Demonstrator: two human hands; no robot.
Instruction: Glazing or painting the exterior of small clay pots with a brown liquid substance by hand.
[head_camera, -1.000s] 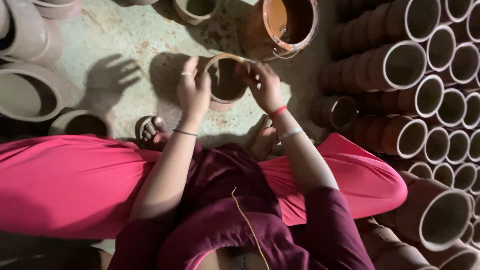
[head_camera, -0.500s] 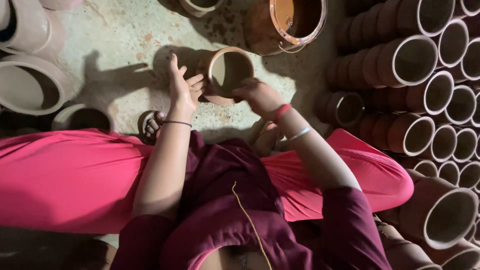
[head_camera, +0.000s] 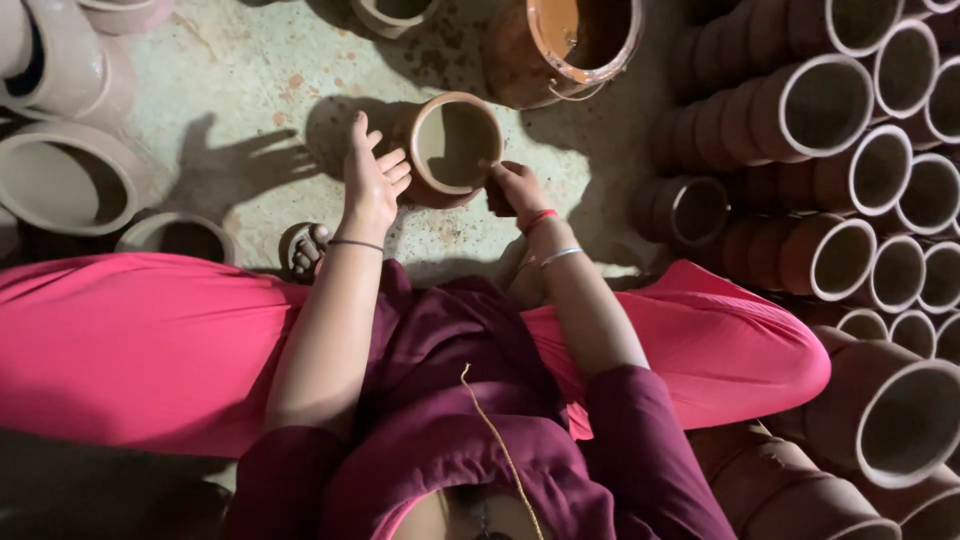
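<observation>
Clay pot (head_camera: 455, 148) held between two hands, on a concrete floor (head_camera: 250, 90).
Left hand (head_camera: 372, 182) presses open fingers against the pot's left wall; right hand (head_camera: 512, 188) pinches its near rim. A slip-filled bucket (head_camera: 570, 45) stands just beyond the pot, stacked pots (head_camera: 850, 150) to its right. Judged mid-finishing; turning it next would need steady support.

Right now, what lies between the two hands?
In the head view, a small clay pot sits between the left hand and right hand, both touching it.
</observation>
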